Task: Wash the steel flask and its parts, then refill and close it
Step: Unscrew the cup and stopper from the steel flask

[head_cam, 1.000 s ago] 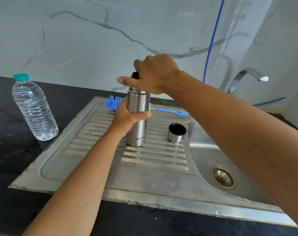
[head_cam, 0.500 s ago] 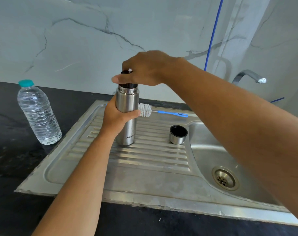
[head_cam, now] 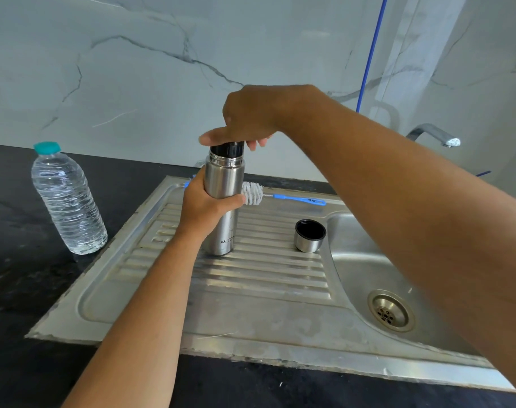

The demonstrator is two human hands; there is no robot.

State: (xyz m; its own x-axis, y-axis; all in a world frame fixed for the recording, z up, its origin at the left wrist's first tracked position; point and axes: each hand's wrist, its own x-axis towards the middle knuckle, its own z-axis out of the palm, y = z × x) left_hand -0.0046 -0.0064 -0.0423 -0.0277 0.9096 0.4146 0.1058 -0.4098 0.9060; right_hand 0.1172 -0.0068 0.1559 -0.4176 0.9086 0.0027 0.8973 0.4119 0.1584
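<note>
Two bare forearms are all that shows of the person. The left forearm [head_cam: 139, 313] enters from about 7 o'clock and is uncovered along its whole visible length, with no sleeve reaching into view. The right forearm [head_cam: 427, 207] comes in from about 4 o'clock, much larger in the wide-angle view, likewise sleeveless. The bare left hand [head_cam: 205, 206] and bare right hand [head_cam: 251, 116] carry no visible ring, watch, band or glove.

The flask [head_cam: 223, 207] stands on the drainboard [head_cam: 251, 278], cup lid [head_cam: 309, 236] to its right. The brush [head_cam: 280, 197] lies behind; the water bottle [head_cam: 65, 198] stands left on the counter [head_cam: 21, 290].
</note>
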